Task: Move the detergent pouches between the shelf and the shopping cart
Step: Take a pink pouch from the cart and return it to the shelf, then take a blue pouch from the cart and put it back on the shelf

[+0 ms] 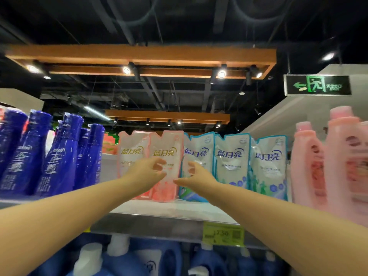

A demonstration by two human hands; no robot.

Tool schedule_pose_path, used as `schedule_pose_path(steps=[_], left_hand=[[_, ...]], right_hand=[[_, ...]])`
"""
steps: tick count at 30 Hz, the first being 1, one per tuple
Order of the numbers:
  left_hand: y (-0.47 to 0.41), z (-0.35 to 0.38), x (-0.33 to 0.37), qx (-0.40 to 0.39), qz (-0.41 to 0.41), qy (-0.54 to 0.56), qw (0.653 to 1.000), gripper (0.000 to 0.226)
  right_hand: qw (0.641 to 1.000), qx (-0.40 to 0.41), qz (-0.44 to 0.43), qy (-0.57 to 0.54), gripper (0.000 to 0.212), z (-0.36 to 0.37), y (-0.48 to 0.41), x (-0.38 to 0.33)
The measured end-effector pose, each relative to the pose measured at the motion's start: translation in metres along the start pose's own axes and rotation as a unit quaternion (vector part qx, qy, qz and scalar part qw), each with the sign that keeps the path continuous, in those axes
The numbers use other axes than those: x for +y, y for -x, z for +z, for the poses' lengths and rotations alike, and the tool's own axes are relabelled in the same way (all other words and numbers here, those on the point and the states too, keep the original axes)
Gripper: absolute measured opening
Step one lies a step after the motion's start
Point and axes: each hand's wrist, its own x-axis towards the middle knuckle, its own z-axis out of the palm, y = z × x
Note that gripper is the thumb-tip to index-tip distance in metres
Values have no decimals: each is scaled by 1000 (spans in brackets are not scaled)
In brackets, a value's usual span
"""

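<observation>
Hidden: pink pouch (168, 143) partly behind left hand (147, 170) and right hand (197, 174), contact unclear | Fingers: both half-curled, gripping nothing | Place: pouch upright on shelf (169, 213), blue pouches (232, 156) at its 3 o'clock | Text: pouches read 蓝月亮; price tag (223, 233) at 5 o'clock blurred

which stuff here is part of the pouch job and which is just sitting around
Job: pink-and-white soft plastic detergent pouches; teal-and-white soft plastic detergent pouches; white shelf board; left hand and right hand, both reaching toward the pouches.
Just there: tall dark blue bottles; pink plastic jugs; blue jugs with white caps below; yellow price tag; green exit sign.
</observation>
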Motion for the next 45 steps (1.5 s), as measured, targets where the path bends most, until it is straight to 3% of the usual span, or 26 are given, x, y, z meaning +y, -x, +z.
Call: schedule_pose_path(steps=[5, 10, 14, 18, 22, 30, 37, 45], left_hand=[[38, 28, 52, 4, 121, 100, 988, 31], [76, 61, 124, -41, 222, 276, 934, 34], [114, 97, 188, -76, 276, 356, 890, 17], [176, 140, 251, -128, 317, 393, 853, 26], [252, 182, 321, -185, 336, 433, 816, 18], [414, 253, 514, -252, 383, 477, 750, 10], [556, 322, 678, -353, 372, 511, 690, 10], [665, 439, 780, -501, 273, 506, 646, 15]], right_hand=[[997, 60, -54, -11, 60, -40, 61, 8], [984, 160, -81, -2, 36, -97, 148, 16], [963, 260, -54, 40, 20, -148, 242, 27], [927, 335, 17, 164, 15, -189, 346, 43], [883, 378, 83, 265, 10, -235, 450, 52], [820, 442, 180, 315, 11, -344, 666, 79], [735, 531, 312, 284, 13, -444, 859, 104], [638, 624, 404, 201, 12, -504, 998, 169]])
